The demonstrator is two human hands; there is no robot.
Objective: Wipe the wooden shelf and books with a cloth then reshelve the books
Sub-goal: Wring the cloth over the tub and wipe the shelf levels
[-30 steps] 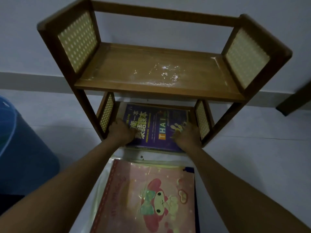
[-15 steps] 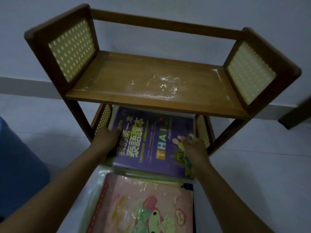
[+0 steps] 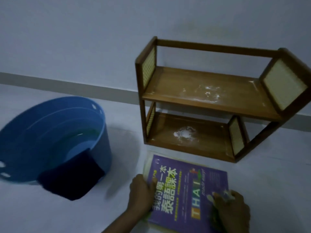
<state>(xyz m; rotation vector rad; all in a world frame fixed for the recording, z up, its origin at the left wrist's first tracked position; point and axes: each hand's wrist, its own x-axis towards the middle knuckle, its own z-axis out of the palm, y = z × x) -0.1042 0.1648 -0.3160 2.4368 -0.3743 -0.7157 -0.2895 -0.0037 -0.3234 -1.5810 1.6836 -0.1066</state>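
So I'm holding the purple book (image 3: 186,195) flat on the floor (image 3: 269,182), just in front of the wooden shelf (image 3: 208,101). My left hand (image 3: 142,192) is curling over its left edge, thumb on the cover, and my right hand (image 3: 230,211) is clamping the lower right corner, so both grips are closed on the book. There's more stuff stacked under it, pale edges poking out, can't tell what.

Both shelf boards are bare and sitting there with white powdery mess on them, the lower one with a proper blob (image 3: 184,134). The dark cloth (image 3: 70,180) is hanging over the rim of the blue tub (image 3: 50,132) off to my left, with what looks like water inside.

Handling-wise, I'm guessing the book is a light, glossy softcover, so it'll flex and slide if I pinch one corner. Grabbing both long edges or the spine side feels safest. The cloth probably comes out wet and floppy, so I'd be bunching it and wringing it before touching paper.
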